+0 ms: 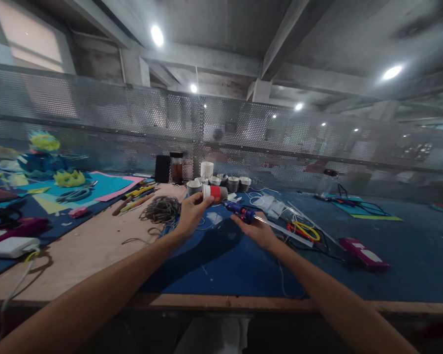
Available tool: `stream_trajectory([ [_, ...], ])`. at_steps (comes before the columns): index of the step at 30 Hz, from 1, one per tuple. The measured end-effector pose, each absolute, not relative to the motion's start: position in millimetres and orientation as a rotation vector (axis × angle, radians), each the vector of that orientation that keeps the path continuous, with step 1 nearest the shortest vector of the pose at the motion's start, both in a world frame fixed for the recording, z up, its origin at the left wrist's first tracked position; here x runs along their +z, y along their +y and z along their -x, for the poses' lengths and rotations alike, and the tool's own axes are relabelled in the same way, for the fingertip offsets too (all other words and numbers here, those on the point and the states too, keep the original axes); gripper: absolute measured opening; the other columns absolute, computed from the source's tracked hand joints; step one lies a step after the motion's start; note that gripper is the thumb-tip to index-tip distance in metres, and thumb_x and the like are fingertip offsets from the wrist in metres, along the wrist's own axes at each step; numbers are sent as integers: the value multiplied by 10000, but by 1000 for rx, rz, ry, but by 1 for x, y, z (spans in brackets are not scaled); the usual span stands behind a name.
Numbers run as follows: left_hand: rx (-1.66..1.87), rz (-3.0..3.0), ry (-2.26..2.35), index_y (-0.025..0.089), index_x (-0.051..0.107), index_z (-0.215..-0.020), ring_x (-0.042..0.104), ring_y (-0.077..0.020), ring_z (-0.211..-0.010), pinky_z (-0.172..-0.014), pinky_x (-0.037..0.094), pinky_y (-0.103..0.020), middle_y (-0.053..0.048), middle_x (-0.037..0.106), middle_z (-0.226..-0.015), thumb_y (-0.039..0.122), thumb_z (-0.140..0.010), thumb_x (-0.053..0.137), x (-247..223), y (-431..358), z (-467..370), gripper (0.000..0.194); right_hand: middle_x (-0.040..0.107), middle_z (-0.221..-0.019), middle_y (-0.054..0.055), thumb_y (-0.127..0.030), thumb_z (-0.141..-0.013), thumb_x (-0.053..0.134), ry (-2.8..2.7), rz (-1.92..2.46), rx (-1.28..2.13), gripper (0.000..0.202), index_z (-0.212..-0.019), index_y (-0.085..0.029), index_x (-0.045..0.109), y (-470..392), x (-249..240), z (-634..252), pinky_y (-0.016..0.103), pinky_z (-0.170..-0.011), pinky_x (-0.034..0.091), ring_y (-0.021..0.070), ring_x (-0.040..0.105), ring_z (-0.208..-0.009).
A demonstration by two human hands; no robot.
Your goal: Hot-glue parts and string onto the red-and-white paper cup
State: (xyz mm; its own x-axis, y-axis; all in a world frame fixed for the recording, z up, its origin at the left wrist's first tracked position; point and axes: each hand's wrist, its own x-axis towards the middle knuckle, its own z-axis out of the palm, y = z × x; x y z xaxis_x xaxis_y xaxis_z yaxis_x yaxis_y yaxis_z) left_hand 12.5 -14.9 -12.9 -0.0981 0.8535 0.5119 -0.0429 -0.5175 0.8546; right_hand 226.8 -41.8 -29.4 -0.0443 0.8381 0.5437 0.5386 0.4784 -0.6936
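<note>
My left hand (192, 210) is closed round a paper cup (214, 192) that lies tilted on its side in the air, with a white end, a red band and a grey wrapped part toward the right. In my right hand (256, 228) is a blue glue gun (239, 210), a long clear glue stick (284, 229) jutting from its back. The gun's nozzle points at the cup's grey part, close to it; whether they touch I cannot tell. Grey cord (161, 209) lies coiled left of my left hand.
Several grey-wrapped cups (234, 184) stand behind, beside a stack of white cups (206, 169) and a dark-lidded jar (176, 168). Craft knives and tools (138, 196) lie left. A magenta box (364, 253), yellow-handled tool (305, 231) and cables lie right. A perforated metal screen (133, 118) borders the bench.
</note>
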Motion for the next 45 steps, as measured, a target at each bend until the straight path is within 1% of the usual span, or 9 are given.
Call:
stream_trajectory([
  [7, 1696, -1479, 918, 128, 756, -831, 638, -180, -731, -718, 496, -277, -34, 727, -770, 443, -750, 789, -15, -13, -12, 327, 637, -590, 42, -547, -825, 660, -1786, 1168, 385, 367, -668, -217, 700, -45, -27, -226, 320, -548, 454, 218, 579, -605],
  [11, 1654, -1448, 916, 122, 755, -849, 654, -190, -741, -730, 509, -291, -48, 740, -783, 469, -749, 790, -17, -10, -12, 363, 615, -576, 34, -597, -840, 635, -1757, 1198, 468, 451, -643, -192, 668, -46, -24, -227, 307, -544, 446, 184, 561, -551],
  [14, 1623, -1380, 866, 122, 749, -862, 679, -204, -773, -783, 537, -324, -55, 747, -803, 474, -713, 821, -18, -10, -13, 390, 622, -607, 18, -609, -831, 650, -1647, 1129, 589, 446, -749, -173, 696, -42, -23, -229, 285, -567, 458, 150, 548, -536],
  [17, 1594, -1315, 823, 130, 739, -832, 692, -209, -791, -819, 557, -352, -58, 750, -818, 471, -677, 850, -19, -12, -16, 390, 645, -674, 9, -595, -803, 685, -1557, 1081, 627, 419, -840, -178, 703, -36, -23, -230, 271, -583, 469, 132, 535, -545],
  [21, 1534, -1260, 775, 138, 740, -821, 696, -210, -814, -828, 569, -358, -72, 756, -851, 456, -677, 861, -21, -17, -20, 369, 691, -816, 27, -566, -780, 706, -1574, 1001, 662, 380, -818, -189, 669, -36, -21, -228, 278, -631, 505, 128, 563, -590],
  [26, 1485, -1238, 769, 143, 748, -841, 696, -206, -818, -826, 578, -355, -59, 750, -849, 457, -658, 872, -23, -19, -22, 384, 638, -659, 5, -526, -779, 701, -1580, 1081, 602, 343, -753, -188, 645, -47, -14, -222, 282, -624, 503, 140, 567, -562],
  [29, 1484, -1255, 781, 142, 746, -837, 699, -207, -819, -827, 574, -355, -61, 753, -855, 468, -656, 870, -23, -19, -23, 393, 635, -671, 5, -515, -799, 672, -1554, 1090, 582, 332, -779, -185, 657, -46, -13, -221, 275, -608, 500, 137, 567, -563],
  [34, 1446, -1370, 841, 130, 731, -801, 689, -212, -750, -769, 545, -341, -71, 744, -781, 482, -673, 847, -20, -24, -23, 393, 647, -783, 17, -519, -784, 671, -1530, 1061, 583, 335, -806, -187, 632, -41, -12, -224, 259, -576, 497, 117, 531, -560],
  [45, 1414, -1793, 960, 147, 745, -815, 603, -178, -657, -623, 419, -260, -15, 703, -720, 392, -799, 729, -27, -25, -23, 247, 578, -683, -7, -560, -809, 666, -1574, 1027, 570, 374, -771, -190, 624, -45, -6, -226, 257, -584, 485, 119, 513, -550],
])
